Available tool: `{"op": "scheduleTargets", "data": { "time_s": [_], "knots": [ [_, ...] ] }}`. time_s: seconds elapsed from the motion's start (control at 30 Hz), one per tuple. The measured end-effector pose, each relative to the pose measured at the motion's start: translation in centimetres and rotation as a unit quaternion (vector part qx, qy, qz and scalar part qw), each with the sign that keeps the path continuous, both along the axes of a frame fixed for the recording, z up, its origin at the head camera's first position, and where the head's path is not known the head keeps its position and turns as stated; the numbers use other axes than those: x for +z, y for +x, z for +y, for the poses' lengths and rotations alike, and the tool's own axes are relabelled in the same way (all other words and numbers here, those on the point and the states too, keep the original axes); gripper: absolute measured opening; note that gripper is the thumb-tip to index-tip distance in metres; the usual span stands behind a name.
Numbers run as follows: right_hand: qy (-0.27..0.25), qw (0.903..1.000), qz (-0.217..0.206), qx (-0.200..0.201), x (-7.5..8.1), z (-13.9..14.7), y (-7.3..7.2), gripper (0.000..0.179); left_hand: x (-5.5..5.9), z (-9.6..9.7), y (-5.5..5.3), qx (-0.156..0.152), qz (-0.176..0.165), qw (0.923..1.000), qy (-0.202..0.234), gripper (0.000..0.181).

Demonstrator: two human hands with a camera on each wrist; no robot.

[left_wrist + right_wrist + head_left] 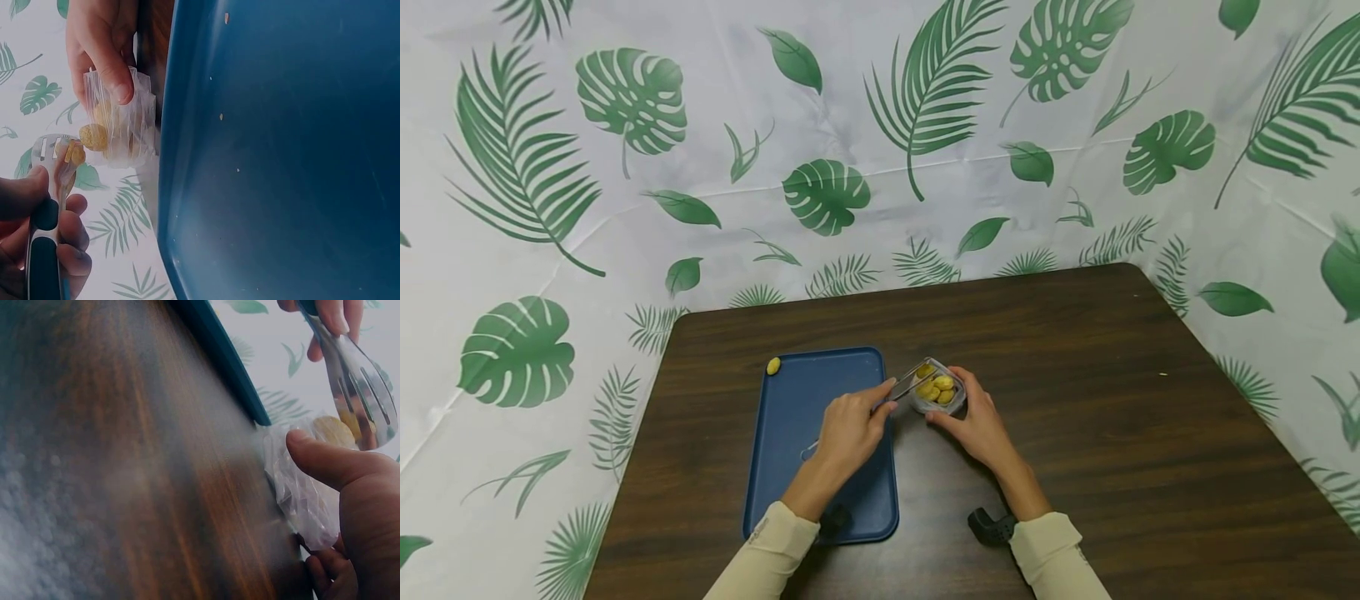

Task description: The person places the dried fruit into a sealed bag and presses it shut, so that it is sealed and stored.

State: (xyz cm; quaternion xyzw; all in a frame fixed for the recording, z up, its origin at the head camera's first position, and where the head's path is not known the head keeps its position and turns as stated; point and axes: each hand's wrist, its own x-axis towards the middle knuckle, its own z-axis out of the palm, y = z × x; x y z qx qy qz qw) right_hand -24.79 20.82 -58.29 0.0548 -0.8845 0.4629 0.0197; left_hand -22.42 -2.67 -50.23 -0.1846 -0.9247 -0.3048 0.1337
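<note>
My left hand (850, 423) grips a pair of metal tongs (913, 379) with slotted ends and dark handle grips. Between the tong ends, in the left wrist view, sits a yellow lumpy piece (70, 152), right at the container's mouth. With thumb and fingers on opposite sides, my right hand (979, 421) holds a small clear plastic container (300, 487) on the table, just right of the tray. Several yellow pieces (942, 389) fill it, one (94, 137) showing at its mouth. What they are, I cannot tell.
A blue rectangular tray (820, 392) lies under my left forearm. One yellow piece (773, 366) rests at its far left corner, and small crumbs (221, 117) dot its surface. The dark wooden table (1075, 375) meets a leaf-patterned cloth (850, 108) behind.
</note>
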Motion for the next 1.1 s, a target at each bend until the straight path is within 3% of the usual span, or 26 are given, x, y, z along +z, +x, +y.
{"op": "scheduleTargets", "data": {
  "time_s": [0.37, 0.77, 1.1],
  "knots": [
    [-0.004, 1.0000, 0.006, 0.005, -0.2, 0.1, -0.1, 0.088, 0.4, -0.2, 0.3, 0.016, -0.024, 0.9996, 0.009, 0.052],
    [0.002, 0.9999, -0.010, 0.002, -0.2, 0.1, -0.1, 0.090, 0.3, -2.7, 0.5, 0.084, -0.019, 0.9961, 0.020, 0.053],
    [0.000, 0.9998, -0.017, 0.003, 0.1, 0.0, -0.1, 0.090, 0.0, -4.3, 0.4, 0.104, -0.024, 0.9937, 0.034, 0.054]
  ]
}}
